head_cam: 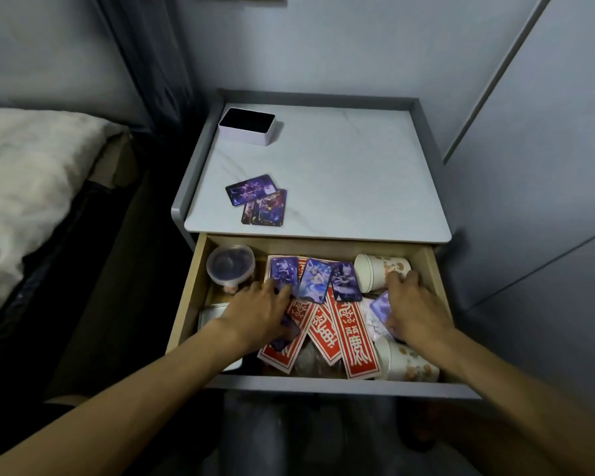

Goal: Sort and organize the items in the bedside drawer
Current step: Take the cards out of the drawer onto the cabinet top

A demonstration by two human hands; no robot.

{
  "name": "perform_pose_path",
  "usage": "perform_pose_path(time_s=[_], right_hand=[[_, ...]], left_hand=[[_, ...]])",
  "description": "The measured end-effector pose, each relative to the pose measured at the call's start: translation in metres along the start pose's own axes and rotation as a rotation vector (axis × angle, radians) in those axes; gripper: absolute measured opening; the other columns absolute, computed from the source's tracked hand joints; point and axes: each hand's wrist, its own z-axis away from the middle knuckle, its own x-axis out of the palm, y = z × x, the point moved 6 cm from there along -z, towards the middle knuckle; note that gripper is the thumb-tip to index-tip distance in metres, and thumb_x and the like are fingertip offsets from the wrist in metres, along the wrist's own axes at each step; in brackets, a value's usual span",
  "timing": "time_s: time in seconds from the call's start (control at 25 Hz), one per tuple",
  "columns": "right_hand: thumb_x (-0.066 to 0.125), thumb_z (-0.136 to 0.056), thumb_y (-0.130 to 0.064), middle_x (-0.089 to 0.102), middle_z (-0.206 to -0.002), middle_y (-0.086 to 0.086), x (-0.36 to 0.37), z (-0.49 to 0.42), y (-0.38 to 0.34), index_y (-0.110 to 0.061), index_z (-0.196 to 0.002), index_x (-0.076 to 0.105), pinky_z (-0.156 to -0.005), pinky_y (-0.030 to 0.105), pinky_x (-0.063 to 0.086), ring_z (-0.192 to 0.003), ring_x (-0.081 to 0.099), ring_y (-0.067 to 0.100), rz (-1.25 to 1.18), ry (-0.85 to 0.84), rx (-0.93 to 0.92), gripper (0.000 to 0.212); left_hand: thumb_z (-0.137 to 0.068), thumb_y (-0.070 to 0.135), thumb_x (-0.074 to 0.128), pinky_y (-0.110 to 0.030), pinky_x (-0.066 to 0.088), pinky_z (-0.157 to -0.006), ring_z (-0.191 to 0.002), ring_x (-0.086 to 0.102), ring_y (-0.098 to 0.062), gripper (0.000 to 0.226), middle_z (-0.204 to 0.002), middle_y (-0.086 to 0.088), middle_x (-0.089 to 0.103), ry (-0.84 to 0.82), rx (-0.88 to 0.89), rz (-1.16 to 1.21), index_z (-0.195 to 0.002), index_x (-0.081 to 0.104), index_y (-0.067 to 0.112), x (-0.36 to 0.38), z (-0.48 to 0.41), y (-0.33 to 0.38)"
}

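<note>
The bedside drawer (323,385) stands pulled open. Inside lie several purple picture cards (315,280) on top of red envelopes (356,341). My left hand (258,312) rests with fingers spread on the leftmost purple card (282,269), and another card shows under its palm. My right hand (414,309) is at the drawer's right side, fingers curled over a purple card (380,305), its fingertips beside a white floral cup (378,269) lying on its side. A second floral cup (409,364) lies in the front right corner.
A round clear lidded tub (231,267) sits in the drawer's back left corner. On the nightstand top (351,173) are two purple cards (258,199) and an open white box (247,130). A bed (31,187) lies to the left, walls behind and to the right.
</note>
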Motion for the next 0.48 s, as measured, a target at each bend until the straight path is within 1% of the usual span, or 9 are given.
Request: perform_pose_path(time_s=[0.08, 0.16, 0.24, 0.32, 0.4, 0.44, 0.48], right_hand=[[0.080, -0.077, -0.023, 0.040, -0.134, 0.010, -0.003, 0.003, -0.001, -0.021, -0.134, 0.033, -0.084, 0.029, 0.054, -0.103, 0.061, 0.021, -0.079, -0.006, -0.007, 0.074], [0.077, -0.081, -0.023, 0.039, -0.137, 0.007, -0.012, 0.008, -0.007, -0.023, -0.134, 0.034, -0.085, 0.027, 0.052, -0.105, 0.061, 0.017, -0.133, 0.006, -0.051, 0.069], [0.071, -0.087, -0.027, 0.049, -0.135, 0.003, -0.025, 0.013, -0.018, -0.025, -0.133, 0.039, -0.087, 0.027, 0.051, -0.107, 0.060, 0.015, -0.193, -0.002, -0.141, 0.057], [0.066, -0.092, -0.025, 0.059, -0.125, 0.000, -0.036, 0.010, -0.034, -0.026, -0.133, 0.043, -0.086, 0.029, 0.052, -0.103, 0.058, 0.012, -0.371, -0.032, -0.197, 0.047], [0.063, -0.093, -0.017, 0.061, -0.117, 0.002, -0.038, -0.003, -0.053, -0.020, -0.130, 0.048, -0.074, 0.026, 0.048, -0.096, 0.057, 0.013, -0.564, -0.023, -0.206, 0.040], [0.063, -0.092, -0.012, 0.061, -0.115, 0.006, -0.035, -0.012, -0.062, -0.015, -0.127, 0.051, -0.072, 0.025, 0.045, -0.097, 0.058, 0.017, -0.586, 0.013, -0.200, 0.037], [0.064, -0.090, -0.007, 0.060, -0.115, 0.010, -0.029, -0.022, -0.070, -0.010, -0.123, 0.053, -0.074, 0.026, 0.043, -0.101, 0.059, 0.023, -0.563, 0.061, -0.188, 0.035]], left_hand=[[-0.088, 0.050, 0.062, -0.040, 0.042, -0.100, -0.128, 0.046, -0.033, 0.083, -0.149, -0.015, 0.031, 0.005, -0.026, -0.036, -0.150, 0.016, 0.020, 0.006, -0.001, -0.003], [-0.090, 0.041, 0.062, -0.039, 0.043, -0.098, -0.126, 0.047, -0.032, 0.078, -0.146, -0.015, 0.031, 0.038, -0.035, -0.045, -0.149, 0.017, 0.018, 0.009, -0.007, -0.008], [-0.091, 0.037, 0.062, -0.038, 0.044, -0.097, -0.125, 0.049, -0.030, 0.073, -0.143, -0.014, 0.035, 0.051, -0.042, 0.003, -0.147, 0.020, 0.019, 0.011, -0.010, -0.014], [-0.089, 0.036, 0.065, -0.038, 0.045, -0.099, -0.125, 0.049, -0.029, 0.072, -0.141, -0.013, 0.039, 0.050, -0.042, 0.074, -0.146, 0.023, 0.020, 0.016, -0.013, -0.018], [-0.089, 0.033, 0.066, -0.037, 0.046, -0.101, -0.124, 0.051, -0.026, 0.069, -0.139, -0.011, 0.044, 0.087, -0.040, 0.163, -0.145, 0.026, 0.022, 0.017, -0.015, -0.023], [-0.089, 0.031, 0.067, -0.038, 0.047, -0.101, -0.123, 0.052, -0.026, 0.068, -0.138, -0.010, 0.047, 0.107, -0.039, 0.230, -0.144, 0.028, 0.023, 0.016, -0.014, -0.025], [-0.088, 0.029, 0.068, -0.039, 0.048, -0.100, -0.122, 0.053, -0.025, 0.066, -0.137, -0.009, 0.049, 0.123, -0.030, 0.309, -0.143, 0.031, 0.023, 0.014, -0.014, -0.025]])
